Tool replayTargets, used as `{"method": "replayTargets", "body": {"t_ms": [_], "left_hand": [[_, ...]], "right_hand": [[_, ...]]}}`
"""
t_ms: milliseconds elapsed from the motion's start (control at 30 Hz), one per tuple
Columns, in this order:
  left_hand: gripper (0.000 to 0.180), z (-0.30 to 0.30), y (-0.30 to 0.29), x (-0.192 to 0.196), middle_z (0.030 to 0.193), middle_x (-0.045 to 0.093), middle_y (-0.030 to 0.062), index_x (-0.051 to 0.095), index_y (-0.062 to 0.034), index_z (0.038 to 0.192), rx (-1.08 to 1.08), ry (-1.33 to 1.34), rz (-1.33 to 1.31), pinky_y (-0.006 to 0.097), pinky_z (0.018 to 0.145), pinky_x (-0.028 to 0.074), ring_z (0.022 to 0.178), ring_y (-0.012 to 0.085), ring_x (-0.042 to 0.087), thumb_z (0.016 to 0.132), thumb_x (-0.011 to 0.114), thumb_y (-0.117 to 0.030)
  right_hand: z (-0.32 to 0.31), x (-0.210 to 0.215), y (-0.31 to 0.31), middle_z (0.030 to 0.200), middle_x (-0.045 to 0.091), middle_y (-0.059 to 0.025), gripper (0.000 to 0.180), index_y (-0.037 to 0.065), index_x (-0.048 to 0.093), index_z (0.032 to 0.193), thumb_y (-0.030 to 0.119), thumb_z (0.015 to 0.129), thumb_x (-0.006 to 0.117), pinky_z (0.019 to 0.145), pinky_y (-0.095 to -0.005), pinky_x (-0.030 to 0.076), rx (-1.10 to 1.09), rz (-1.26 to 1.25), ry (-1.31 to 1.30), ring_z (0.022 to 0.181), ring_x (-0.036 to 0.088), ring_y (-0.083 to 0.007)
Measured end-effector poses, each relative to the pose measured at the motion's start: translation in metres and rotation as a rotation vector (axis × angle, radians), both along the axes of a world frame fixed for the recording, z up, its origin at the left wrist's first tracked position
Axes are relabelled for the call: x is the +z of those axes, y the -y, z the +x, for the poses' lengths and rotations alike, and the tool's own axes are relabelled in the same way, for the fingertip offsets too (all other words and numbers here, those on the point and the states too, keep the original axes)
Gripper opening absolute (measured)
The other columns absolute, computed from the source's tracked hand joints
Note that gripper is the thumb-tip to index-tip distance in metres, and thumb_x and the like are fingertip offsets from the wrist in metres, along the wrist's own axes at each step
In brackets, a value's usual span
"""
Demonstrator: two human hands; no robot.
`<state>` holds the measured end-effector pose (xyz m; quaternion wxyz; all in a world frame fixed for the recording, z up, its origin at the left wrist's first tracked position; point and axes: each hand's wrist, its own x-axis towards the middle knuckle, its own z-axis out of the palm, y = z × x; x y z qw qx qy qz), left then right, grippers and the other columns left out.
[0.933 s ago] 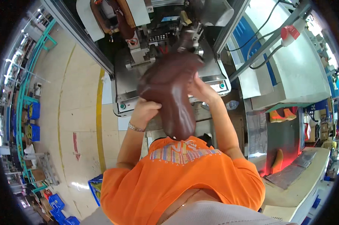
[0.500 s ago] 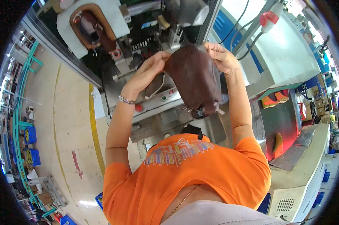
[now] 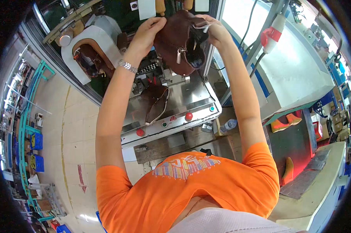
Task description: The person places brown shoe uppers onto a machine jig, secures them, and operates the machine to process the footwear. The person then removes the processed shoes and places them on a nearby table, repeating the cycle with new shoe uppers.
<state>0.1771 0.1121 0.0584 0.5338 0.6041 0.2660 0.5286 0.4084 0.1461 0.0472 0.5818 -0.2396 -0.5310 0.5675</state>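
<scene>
While both arms reach toward the top centre of the frame, I see the left hand (image 3: 150, 29) and right hand (image 3: 214, 31) clamped on a brown boot upper (image 3: 175, 42), apparently mid-positioning over the machine (image 3: 175, 101); lowering it squarely seems next.

Dark brown boot upper (image 3: 179, 40); aloft

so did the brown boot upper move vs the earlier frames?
Yes. The brown boot upper went up and away from the person, clear of the steel machine table, held between the left hand and right hand.
</scene>
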Motion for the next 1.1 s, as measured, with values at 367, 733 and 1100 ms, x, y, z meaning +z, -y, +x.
{"method": "replayTargets", "body": {"t_ms": [367, 733, 1100], "left_hand": [[0.018, 0.009, -0.035, -0.024, 0.087, 0.059, 0.0004, 0.056, -0.0055, 0.092, 0.081, 0.266, -0.197, 0.025, 0.074, 0.044, 0.08, 0.0108, 0.055, 0.087, 0.055, -0.023], [0.019, 0.012, -0.004, -0.037, 0.087, 0.058, 0.0044, 0.055, -0.0061, 0.094, 0.506, -0.015, 0.074, 0.029, 0.075, 0.042, 0.078, 0.0172, 0.054, 0.084, 0.058, -0.022], [0.048, 0.088, 0.143, -0.052, 0.117, 0.044, 0.0085, 0.047, -0.0072, 0.119, 0.679, -1.01, 0.767, 0.036, 0.08, 0.035, 0.09, 0.0221, 0.052, 0.073, 0.06, -0.013]], "right_hand": [[-0.019, -0.022, -0.056, 0.085, 0.063, -0.0094, 0.018, 0.002, 0.063, 0.092, 0.002, 0.083, 0.047, 0.072, -0.0332, 0.049, 0.056, -0.268, -0.143, 0.077, 0.06, -0.0195], [-0.015, -0.039, -0.016, 0.083, 0.063, -0.0085, 0.021, 0.0, 0.06, 0.095, 0.017, 0.082, 0.057, 0.068, -0.0278, 0.046, -0.079, -0.122, -0.001, 0.073, 0.058, -0.017], [-0.04, -0.174, 0.065, 0.107, 0.056, -0.0079, 0.039, 0.008, 0.049, 0.112, 0.035, 0.084, 0.054, 0.084, -0.0394, 0.044, 0.422, -0.497, -0.54, 0.096, 0.055, -0.0224]]}}
